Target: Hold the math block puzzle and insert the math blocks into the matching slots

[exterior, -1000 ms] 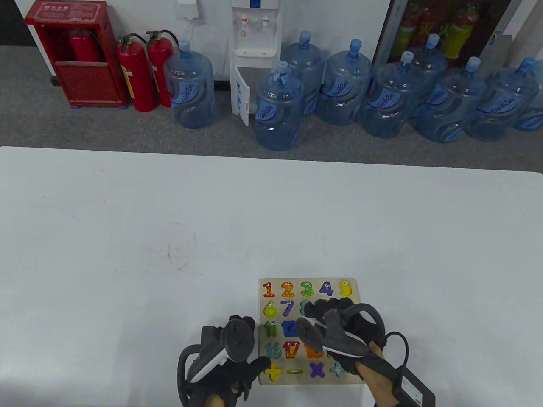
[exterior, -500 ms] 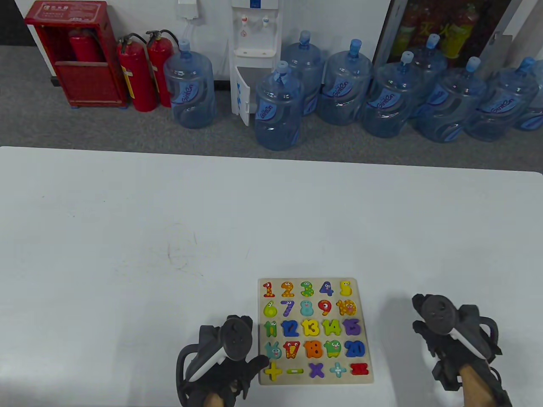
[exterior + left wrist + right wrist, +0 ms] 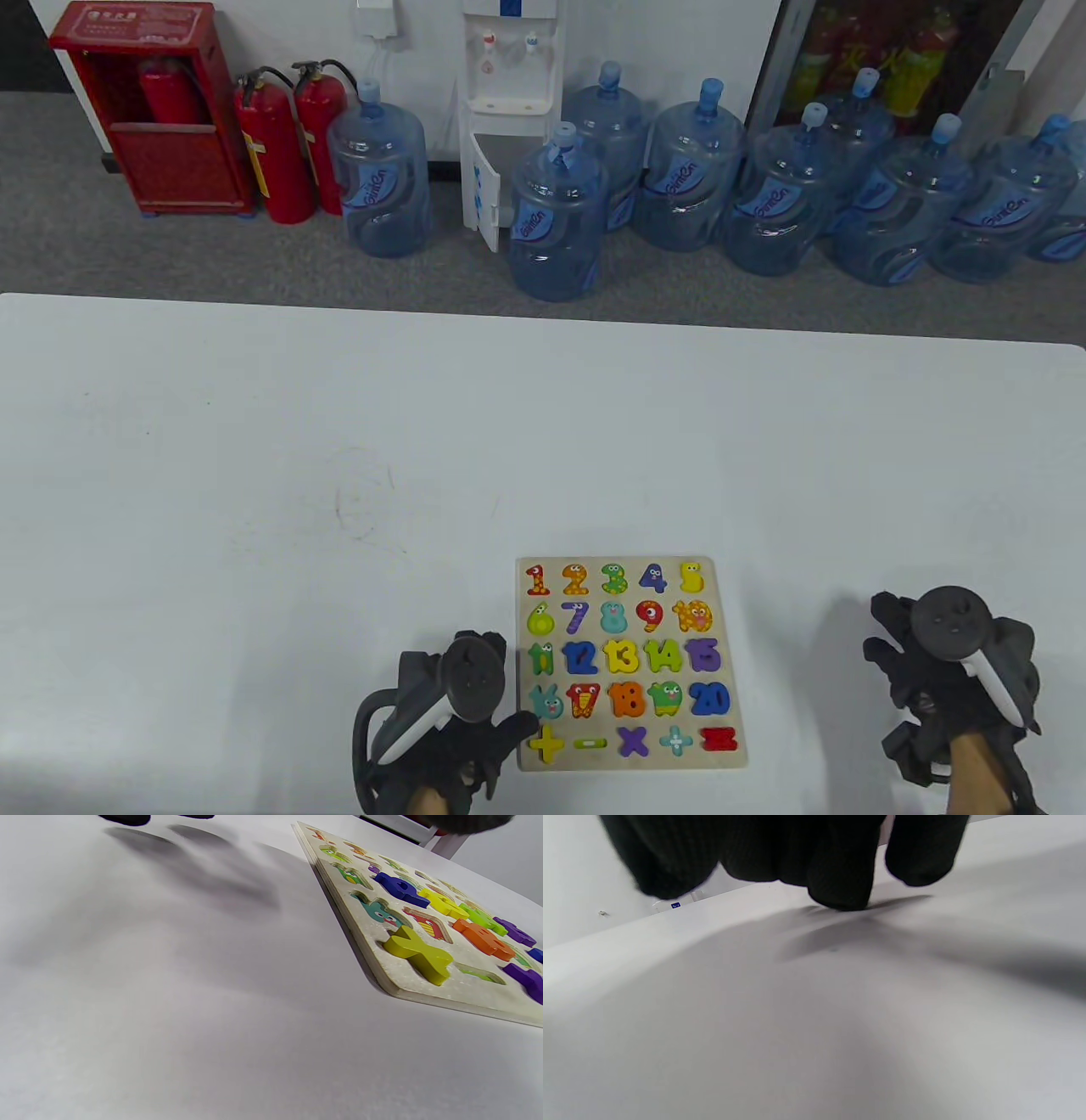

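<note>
The wooden math puzzle board (image 3: 628, 763) lies flat near the table's front edge, with a coloured number or sign block in every slot I can see. My left hand (image 3: 475, 730) rests on the table at the board's lower left corner, its thumb (image 3: 519, 728) against the board's left edge beside the yellow plus block (image 3: 547, 744). In the left wrist view the board (image 3: 466, 995) and the plus block (image 3: 418, 952) are close on the right. My right hand (image 3: 942, 679) is on the table, well right of the board, and holds nothing. Its fingers (image 3: 840, 878) hang loosely down to the tabletop.
The white table (image 3: 339, 441) stretches far and left of the board. Behind its far edge, on the floor, stand several blue water bottles (image 3: 556, 216), a water dispenser (image 3: 509, 102) and red fire extinguishers (image 3: 276, 144).
My right hand has left the board, where it covered the lower right blocks, and moved right to the bare table. The left hand and the board have not moved.
</note>
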Available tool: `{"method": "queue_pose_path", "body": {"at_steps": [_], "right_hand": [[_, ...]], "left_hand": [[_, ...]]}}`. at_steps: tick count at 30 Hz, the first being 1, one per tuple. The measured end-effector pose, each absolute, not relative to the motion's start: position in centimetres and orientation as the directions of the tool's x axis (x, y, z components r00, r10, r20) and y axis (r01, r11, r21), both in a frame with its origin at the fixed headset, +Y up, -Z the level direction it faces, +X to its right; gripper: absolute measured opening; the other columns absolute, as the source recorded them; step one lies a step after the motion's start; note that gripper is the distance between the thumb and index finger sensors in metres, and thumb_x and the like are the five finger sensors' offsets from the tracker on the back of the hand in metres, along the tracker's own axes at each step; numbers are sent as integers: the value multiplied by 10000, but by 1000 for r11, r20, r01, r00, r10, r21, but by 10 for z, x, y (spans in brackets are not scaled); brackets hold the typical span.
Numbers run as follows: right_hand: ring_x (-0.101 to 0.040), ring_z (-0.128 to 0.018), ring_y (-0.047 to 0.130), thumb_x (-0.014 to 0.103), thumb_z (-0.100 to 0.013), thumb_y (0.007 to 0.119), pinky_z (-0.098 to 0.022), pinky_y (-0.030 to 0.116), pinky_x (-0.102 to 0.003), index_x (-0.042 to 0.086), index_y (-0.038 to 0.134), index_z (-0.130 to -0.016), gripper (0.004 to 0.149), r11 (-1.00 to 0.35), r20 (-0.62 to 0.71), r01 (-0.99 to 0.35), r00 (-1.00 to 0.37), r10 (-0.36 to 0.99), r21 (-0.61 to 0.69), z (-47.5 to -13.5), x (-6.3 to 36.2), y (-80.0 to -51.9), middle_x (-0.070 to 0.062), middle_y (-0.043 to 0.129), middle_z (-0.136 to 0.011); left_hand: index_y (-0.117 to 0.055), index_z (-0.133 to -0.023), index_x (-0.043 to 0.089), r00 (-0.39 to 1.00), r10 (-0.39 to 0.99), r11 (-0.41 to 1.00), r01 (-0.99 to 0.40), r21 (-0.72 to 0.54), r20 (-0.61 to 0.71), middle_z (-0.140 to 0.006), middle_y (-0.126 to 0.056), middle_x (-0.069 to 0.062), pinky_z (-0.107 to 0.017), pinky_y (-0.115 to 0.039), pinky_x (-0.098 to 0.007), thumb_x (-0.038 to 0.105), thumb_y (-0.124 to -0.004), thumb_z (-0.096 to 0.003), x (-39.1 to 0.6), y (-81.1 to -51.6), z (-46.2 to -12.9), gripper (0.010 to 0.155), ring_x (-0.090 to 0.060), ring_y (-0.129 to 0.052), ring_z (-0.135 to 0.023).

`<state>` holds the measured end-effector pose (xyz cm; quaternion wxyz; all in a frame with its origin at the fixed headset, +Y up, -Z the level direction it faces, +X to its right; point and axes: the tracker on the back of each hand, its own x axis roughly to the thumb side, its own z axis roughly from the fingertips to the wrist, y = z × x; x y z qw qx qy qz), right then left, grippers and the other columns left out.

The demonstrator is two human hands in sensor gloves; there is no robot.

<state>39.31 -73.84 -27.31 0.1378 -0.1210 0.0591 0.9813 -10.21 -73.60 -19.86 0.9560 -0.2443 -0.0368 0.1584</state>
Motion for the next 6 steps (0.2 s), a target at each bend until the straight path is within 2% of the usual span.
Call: {"method": "queue_pose_path", "body": {"at_steps": [6], "right_hand": [[-238,-864,735,416,-288,767,-658,662,-479,262,648,-927,668,-963,-241,-245,-947,212,114,-273,386,-739,-48,591,-1011]], "left_hand": [[-240,-1073,294,949,317,833,-280,-478,-3,-1130,-182,-4,-729,-490,-664,632,-633,-378,-102,-736,-198,867,-475,-345,-1068]]}}
